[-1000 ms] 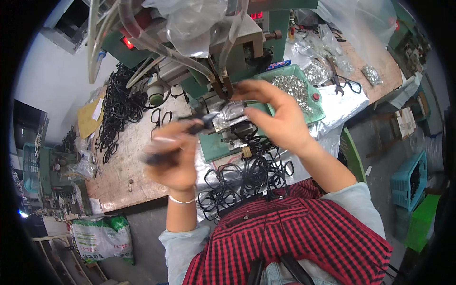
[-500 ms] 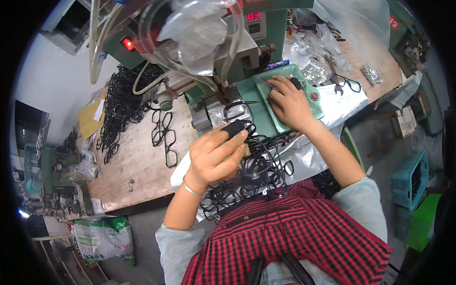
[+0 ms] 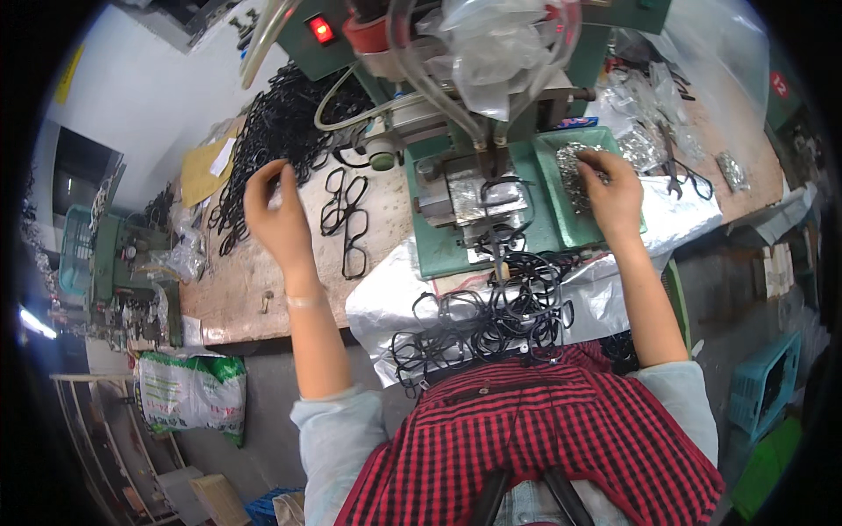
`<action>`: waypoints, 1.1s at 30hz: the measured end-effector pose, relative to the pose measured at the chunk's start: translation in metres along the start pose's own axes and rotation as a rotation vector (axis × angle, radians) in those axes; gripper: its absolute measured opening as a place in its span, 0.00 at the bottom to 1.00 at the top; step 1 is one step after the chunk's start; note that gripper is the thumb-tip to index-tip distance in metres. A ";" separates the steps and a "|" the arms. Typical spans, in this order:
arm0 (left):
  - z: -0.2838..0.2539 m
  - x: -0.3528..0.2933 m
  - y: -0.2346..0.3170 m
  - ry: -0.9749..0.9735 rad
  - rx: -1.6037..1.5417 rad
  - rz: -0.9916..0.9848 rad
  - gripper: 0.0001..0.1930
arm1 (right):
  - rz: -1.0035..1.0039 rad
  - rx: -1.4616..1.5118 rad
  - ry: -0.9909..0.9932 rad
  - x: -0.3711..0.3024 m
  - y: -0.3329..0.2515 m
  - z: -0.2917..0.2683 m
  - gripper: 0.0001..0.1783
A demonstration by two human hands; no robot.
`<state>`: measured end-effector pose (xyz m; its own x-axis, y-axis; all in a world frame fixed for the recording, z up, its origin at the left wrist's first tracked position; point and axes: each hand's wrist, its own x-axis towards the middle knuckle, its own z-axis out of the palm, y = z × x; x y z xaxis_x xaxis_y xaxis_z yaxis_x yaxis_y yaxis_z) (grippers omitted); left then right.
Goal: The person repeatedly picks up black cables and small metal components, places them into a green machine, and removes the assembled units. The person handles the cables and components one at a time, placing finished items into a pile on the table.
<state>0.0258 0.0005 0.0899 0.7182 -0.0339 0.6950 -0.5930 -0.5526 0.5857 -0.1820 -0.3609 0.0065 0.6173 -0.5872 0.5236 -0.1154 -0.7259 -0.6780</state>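
Note:
My left hand [image 3: 279, 219] is raised at the left beside a heap of black glasses frames [image 3: 294, 110]. Its fingers curve, with a gap between them and the thumb, and nothing shows in it. My right hand [image 3: 614, 195] reaches over a green tray [image 3: 567, 230] of small silvery metal parts [image 3: 572, 188]. Its fingertips are bent together at the parts; anything between them is too small to see. Between my hands, a black glasses frame [image 3: 507, 181] sits under the head of a green bench machine [image 3: 436, 254]. More tangled frames [image 3: 491, 311] lie in front of it.
Several loose frames [image 3: 353, 230] lie on the wooden table [image 3: 254, 294], left of the machine. Clear hoses [image 3: 421, 70] and a plastic bag [image 3: 487, 53] hang above it. A wrench [image 3: 672, 167] and foil [image 3: 684, 210] are at the right. A blue crate [image 3: 765, 386] stands on the floor.
My left hand has moved away from the frames before the machine, out left to the heap, its fingers parting. My right hand stays at the tray, fingertips drawn together. The whole view has shifted.

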 end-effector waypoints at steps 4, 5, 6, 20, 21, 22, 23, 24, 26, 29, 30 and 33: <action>0.054 -0.012 -0.102 -0.377 0.848 -0.086 0.18 | -0.018 -0.003 -0.020 -0.002 -0.004 0.004 0.09; 0.068 -0.021 -0.121 -0.485 0.965 -0.204 0.20 | -0.018 -0.028 -0.011 -0.005 -0.001 -0.002 0.09; 0.075 -0.027 -0.135 -0.468 0.915 -0.252 0.20 | 0.001 -0.050 0.001 -0.008 -0.001 -0.011 0.08; 0.036 -0.054 -0.047 -0.192 -0.686 -0.717 0.10 | 0.013 0.544 -0.260 0.007 -0.097 -0.027 0.10; 0.040 -0.062 -0.038 -0.230 -0.710 -0.728 0.11 | 0.042 0.628 -0.287 0.015 -0.104 -0.014 0.12; 0.041 -0.070 -0.034 -0.237 -0.774 -0.760 0.11 | 0.061 0.663 -0.293 0.018 -0.101 0.004 0.16; 0.040 -0.080 -0.031 -0.248 -0.842 -0.799 0.11 | 0.115 0.709 -0.269 0.017 -0.103 0.015 0.18; 0.037 -0.088 -0.025 -0.222 -0.880 -0.848 0.11 | 0.117 0.777 -0.235 0.015 -0.110 0.017 0.18; 0.031 -0.103 -0.023 -0.197 -0.936 -0.810 0.13 | 0.137 0.865 -0.220 0.004 -0.110 0.021 0.19; 0.024 -0.096 0.023 -0.071 -0.967 -0.661 0.12 | 0.175 0.809 -0.234 0.003 -0.107 0.018 0.23; 0.021 -0.086 0.045 -0.078 -0.989 -0.507 0.11 | 0.184 0.774 -0.226 0.003 -0.105 0.015 0.24; 0.001 -0.055 0.103 -0.111 -1.021 0.052 0.11 | 0.221 0.924 -0.278 0.006 -0.118 0.019 0.27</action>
<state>-0.0746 -0.0555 0.1119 0.6818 -0.1428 0.7175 -0.6139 0.4218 0.6673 -0.1499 -0.2724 0.0801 0.8292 -0.4851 0.2778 0.3299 0.0235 -0.9437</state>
